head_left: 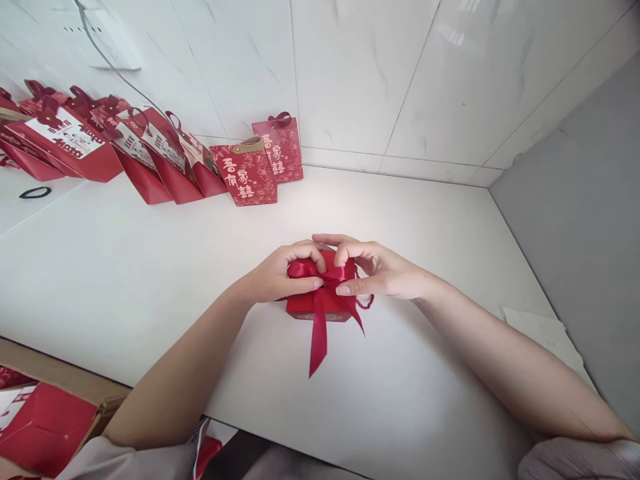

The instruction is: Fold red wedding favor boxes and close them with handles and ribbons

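A small red gift box [305, 307] rests on the white table in front of me, a red twisted cord handle showing at its right side. Across its top lies a shiny red ribbon [319, 340] tied in a bow, its two tails hanging over the near side. My left hand [280, 270] pinches the bow's left loop near the knot between thumb and fingers. On the other side, my right hand [375, 270] grips the right loop, thumb in front and index finger curled behind. The box's far side is partly hidden by my fingers.
Several red gift bags [155, 157] with short handles stand along the tiled wall at the back left. A black ring-shaped band [35, 193] lies at far left. A cardboard box [113, 400] with red packaging sits below the table's front left edge. White paper [543, 333] lies at right.
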A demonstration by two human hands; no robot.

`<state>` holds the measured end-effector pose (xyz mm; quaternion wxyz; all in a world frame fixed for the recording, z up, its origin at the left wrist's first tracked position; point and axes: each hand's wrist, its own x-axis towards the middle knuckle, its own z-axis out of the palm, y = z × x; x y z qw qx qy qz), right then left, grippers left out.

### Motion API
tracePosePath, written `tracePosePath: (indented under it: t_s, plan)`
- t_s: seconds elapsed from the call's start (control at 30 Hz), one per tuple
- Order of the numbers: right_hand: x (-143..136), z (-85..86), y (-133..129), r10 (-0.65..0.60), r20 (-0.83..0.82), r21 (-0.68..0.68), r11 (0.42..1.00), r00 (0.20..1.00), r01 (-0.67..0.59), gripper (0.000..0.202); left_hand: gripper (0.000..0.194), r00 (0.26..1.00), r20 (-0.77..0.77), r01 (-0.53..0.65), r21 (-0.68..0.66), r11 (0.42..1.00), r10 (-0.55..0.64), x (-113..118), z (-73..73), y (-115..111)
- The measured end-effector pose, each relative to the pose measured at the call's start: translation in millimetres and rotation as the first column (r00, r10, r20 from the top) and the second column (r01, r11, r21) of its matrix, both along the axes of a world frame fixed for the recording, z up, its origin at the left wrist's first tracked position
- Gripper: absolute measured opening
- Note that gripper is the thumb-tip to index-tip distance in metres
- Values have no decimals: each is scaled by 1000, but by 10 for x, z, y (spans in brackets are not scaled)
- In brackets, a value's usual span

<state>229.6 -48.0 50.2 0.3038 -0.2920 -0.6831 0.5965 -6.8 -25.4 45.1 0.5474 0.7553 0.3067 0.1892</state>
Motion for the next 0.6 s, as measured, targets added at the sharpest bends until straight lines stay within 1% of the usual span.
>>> tracePosePath:
  t_s: [0.07, 0.13, 0.23, 0.4, 0.5, 0.6]
  plan:
    - [10, -14, 16, 16, -5, -7, 1000, 1000, -16, 17, 13, 1000, 0, -9, -32, 999, 9, -4, -25, 9]
    - [9, -27, 29, 13, 34, -5, 1000, 999, -13, 16, 16, 1000, 13, -13, -25, 1000, 13, -1, -39, 18]
    - [-9, -39, 34, 15, 48, -25, 1000, 999, -14, 27, 14, 999, 47, -4, 6, 1000, 4, 27, -35, 13]
    - [-41, -59, 13, -26, -49, -98, 995, 998, 21, 30, 11, 999, 36, -41, 4, 999, 41, 80, -20, -39]
    - [-52, -116, 15, -9, -107, -110, 994, 994, -3, 36, 10, 998, -21, -64, 12, 998, 65, 90, -13, -66]
    - [-62, -176, 32, 3, -192, -139, 990, 981, -30, 38, 7, 996, -56, -66, 52, 996, 68, 100, 7, -77]
